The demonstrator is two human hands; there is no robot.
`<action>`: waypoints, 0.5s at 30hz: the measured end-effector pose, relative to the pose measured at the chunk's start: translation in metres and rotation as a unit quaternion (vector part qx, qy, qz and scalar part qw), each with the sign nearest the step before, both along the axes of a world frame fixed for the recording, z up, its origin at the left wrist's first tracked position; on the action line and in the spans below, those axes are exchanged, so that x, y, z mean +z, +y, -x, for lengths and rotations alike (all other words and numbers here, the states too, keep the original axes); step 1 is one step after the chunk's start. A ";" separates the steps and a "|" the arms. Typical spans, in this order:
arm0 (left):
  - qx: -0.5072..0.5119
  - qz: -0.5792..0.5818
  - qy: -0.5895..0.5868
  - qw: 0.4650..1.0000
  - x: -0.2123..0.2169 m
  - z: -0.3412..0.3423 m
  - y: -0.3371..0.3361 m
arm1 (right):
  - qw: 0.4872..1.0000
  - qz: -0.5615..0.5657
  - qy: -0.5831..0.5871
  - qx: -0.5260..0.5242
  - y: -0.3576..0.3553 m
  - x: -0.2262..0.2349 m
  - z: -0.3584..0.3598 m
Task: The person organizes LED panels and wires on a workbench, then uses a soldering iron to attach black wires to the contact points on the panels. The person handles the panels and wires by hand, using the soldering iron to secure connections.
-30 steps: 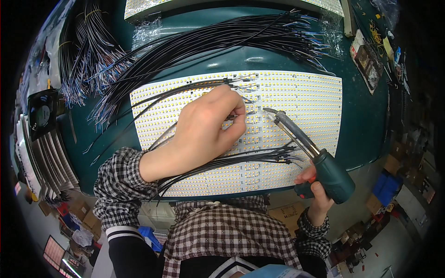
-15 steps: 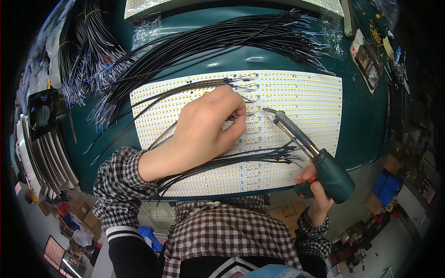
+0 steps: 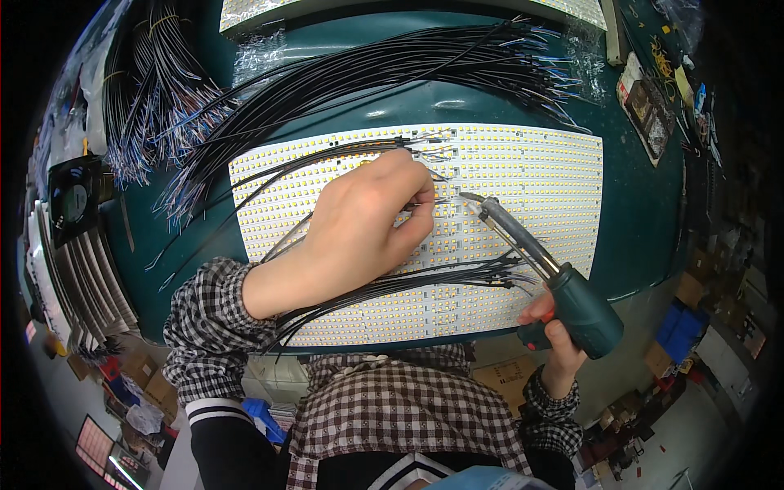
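Observation:
A white LED board [image 3: 539,163] with rows of small yellow chips lies before me. My left hand [image 3: 367,208] rests over its middle, thumb and forefinger pinched on a thin black cable whose stripped ends reach toward the board's centre pads. My right hand [image 3: 562,339] grips the dark green handle of a soldering gun [image 3: 584,310] at the board's lower right. The gun's tip is at the pads, just right of my left fingertips; whether it touches them I cannot tell. Black cables [image 3: 327,151] run to the upper pads, and a loose bunch of cables [image 3: 408,282] lies across the lower part.
A large bundle of black cables [image 3: 327,90] lies beyond the board, with another bundle [image 3: 167,65] at the far left. A small black fan [image 3: 76,196] stands by stacked boards [image 3: 90,278] on the left. At the far right sits a stained soldering tray [image 3: 649,110].
The soldering gun has shifted very slightly to the left, with its tip moving the same way. My left hand has stayed nearly still.

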State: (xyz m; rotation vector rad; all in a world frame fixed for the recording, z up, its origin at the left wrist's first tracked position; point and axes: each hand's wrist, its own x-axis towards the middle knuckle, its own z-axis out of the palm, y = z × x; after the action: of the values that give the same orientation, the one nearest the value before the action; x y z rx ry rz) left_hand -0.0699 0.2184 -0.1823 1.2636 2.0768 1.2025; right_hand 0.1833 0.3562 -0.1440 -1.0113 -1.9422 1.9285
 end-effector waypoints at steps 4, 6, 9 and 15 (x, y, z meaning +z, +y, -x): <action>0.001 -0.001 -0.004 1.000 0.000 0.000 0.000 | 1.000 0.002 0.002 0.003 0.001 0.000 0.000; -0.001 0.001 -0.003 1.000 0.000 0.000 0.000 | 1.000 0.002 0.006 0.003 0.001 0.000 0.000; -0.002 0.002 -0.004 1.000 0.000 0.001 0.000 | 1.000 0.002 0.009 0.009 0.001 -0.001 -0.002; -0.004 0.006 -0.008 1.000 0.000 0.001 0.000 | 1.000 0.011 0.013 0.015 0.001 0.000 0.001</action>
State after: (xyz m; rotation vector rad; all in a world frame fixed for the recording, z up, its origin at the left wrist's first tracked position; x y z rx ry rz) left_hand -0.0707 0.2184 -0.1819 1.2509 2.0620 1.1907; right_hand 0.1827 0.3571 -0.1444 -0.9619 -1.9369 1.9736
